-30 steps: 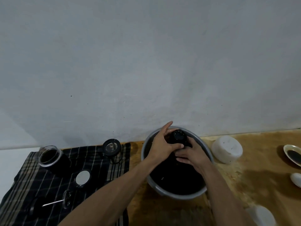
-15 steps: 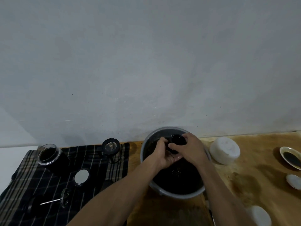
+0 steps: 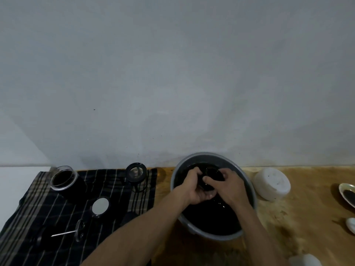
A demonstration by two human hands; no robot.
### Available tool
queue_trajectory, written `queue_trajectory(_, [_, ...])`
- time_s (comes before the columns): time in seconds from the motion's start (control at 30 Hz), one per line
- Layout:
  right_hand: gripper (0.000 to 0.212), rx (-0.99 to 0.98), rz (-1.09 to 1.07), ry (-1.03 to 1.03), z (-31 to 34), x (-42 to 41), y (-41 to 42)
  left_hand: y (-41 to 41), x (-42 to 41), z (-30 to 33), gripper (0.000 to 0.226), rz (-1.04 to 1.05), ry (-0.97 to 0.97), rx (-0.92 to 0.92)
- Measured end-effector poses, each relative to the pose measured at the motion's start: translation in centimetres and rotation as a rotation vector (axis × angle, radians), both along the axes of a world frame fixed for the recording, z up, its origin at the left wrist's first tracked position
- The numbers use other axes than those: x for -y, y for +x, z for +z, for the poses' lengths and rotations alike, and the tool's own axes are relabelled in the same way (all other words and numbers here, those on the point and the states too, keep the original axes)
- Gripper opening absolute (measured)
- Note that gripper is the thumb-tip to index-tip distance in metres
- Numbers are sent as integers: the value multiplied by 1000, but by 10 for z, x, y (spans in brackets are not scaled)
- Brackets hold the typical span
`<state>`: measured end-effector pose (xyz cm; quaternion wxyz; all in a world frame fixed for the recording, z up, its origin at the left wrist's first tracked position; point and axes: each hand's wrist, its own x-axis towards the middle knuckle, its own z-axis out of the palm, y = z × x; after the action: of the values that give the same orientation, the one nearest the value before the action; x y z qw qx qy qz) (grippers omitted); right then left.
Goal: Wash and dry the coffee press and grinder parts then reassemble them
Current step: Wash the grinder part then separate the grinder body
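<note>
A grey basin [image 3: 249,185] of dark water stands on the wooden table. Inside it, my left hand [image 3: 194,187] and my right hand [image 3: 226,186] both grip a black cylindrical part [image 3: 208,176], held low at the water's surface and mostly hidden by my fingers. On the striped dark cloth [image 3: 48,208] to the left lie a glass beaker [image 3: 63,180], a black-rimmed glass press frame [image 3: 136,174], a round disc with a pale face [image 3: 100,206], and a plunger rod with mesh filter [image 3: 76,230].
A white round container [image 3: 271,184] sits right of the basin. At the far right edge are a small dish with dark contents [image 3: 347,194] and a white object [image 3: 351,224]. Another white object [image 3: 305,261] lies at the bottom right. The wall runs close behind the table.
The black part was held upright above the basin; both hands have lowered it into the water and closed over it, the right hand shifting onto its top.
</note>
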<state>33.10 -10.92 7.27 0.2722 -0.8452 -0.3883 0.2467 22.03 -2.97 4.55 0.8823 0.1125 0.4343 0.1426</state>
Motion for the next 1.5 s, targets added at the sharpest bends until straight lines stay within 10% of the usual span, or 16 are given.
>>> queue_trajectory(0.17, [58,-59,35,-53,2,-1,14,-12,-8,9,28,-123,134,-31])
queue_trajectory(0.4, [103,-106,178,-214,13,-10,10,-34,-15,24,14,-261,644,-305])
queue_trajectory(0.77, [65,-328,661,-272,37,-43,-124,-207,-45,97,63,-849,1306,-832])
queue_trajectory(1.5, [42,-215,985,-759,-65,-44,-298,-356,58,-56,97,-1034,1158,-1229])
